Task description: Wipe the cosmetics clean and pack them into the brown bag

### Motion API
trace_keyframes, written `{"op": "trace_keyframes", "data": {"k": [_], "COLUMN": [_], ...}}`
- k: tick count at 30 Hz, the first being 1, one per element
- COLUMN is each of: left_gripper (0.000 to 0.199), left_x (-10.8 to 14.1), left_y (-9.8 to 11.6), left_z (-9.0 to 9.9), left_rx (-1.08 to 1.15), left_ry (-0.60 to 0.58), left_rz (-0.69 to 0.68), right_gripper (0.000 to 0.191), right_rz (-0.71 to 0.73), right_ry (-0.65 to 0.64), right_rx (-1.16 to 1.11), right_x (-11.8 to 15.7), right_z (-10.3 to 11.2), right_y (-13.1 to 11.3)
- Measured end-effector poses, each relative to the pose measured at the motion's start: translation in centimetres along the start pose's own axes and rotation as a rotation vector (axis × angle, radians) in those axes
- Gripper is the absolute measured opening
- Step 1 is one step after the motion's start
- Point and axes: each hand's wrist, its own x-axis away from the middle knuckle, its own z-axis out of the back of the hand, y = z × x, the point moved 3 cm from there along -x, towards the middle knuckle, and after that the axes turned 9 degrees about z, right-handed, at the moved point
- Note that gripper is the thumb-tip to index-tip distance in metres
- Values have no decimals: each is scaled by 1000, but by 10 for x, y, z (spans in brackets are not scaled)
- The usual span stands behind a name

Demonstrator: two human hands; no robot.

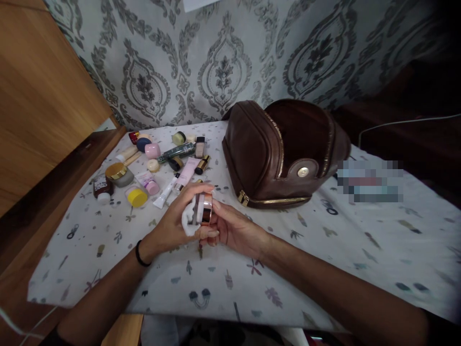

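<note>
A small cosmetic jar [206, 209] with a shiny copper-coloured lid is held on its side above the table's front half. My left hand [171, 228] wraps round its base, with a crumpled white tissue [188, 222] pressed between palm and jar. From the other side, my right hand [239, 231] grips the copper lid between thumb and fingers. Just beyond my left hand lie a white tube [166, 191] and a pink tube [188, 172]. A brown leather bag [248, 149] stands behind my right hand, its gold zip open and its inside dark.
Several cosmetics crowd the table's left side, among them a gold-lidded jar [119, 174], a yellow-lidded jar [137, 196], a brown bottle [102, 187] and a green tube [177, 152]. A wooden cabinet [46, 72] borders the left. A blurred-out item [370, 181] lies right of the bag.
</note>
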Motion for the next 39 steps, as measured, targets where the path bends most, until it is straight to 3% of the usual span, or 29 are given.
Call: {"op": "trace_keyframes", "data": {"k": [5, 9, 20, 27, 39], "left_gripper": [69, 61, 46, 76, 63], "left_x": [2, 2, 0, -1, 2], "left_y": [-4, -1, 2, -2, 0], "left_z": [-4, -4, -3, -5, -6], "left_rx": [87, 140, 71, -26, 49], "left_ry": [-7, 15, 65, -14, 24], "left_rz": [61, 79, 28, -81, 39], "right_gripper": [47, 48, 49, 44, 43], "right_rz": [13, -5, -22, -76, 6], "right_ry": [88, 105, 27, 145, 125], "right_rx": [-36, -20, 29, -95, -27], "right_x": [0, 1, 0, 0, 1], "right_z": [1, 1, 3, 3, 1], "right_y": [-3, -3, 0, 1, -3]}}
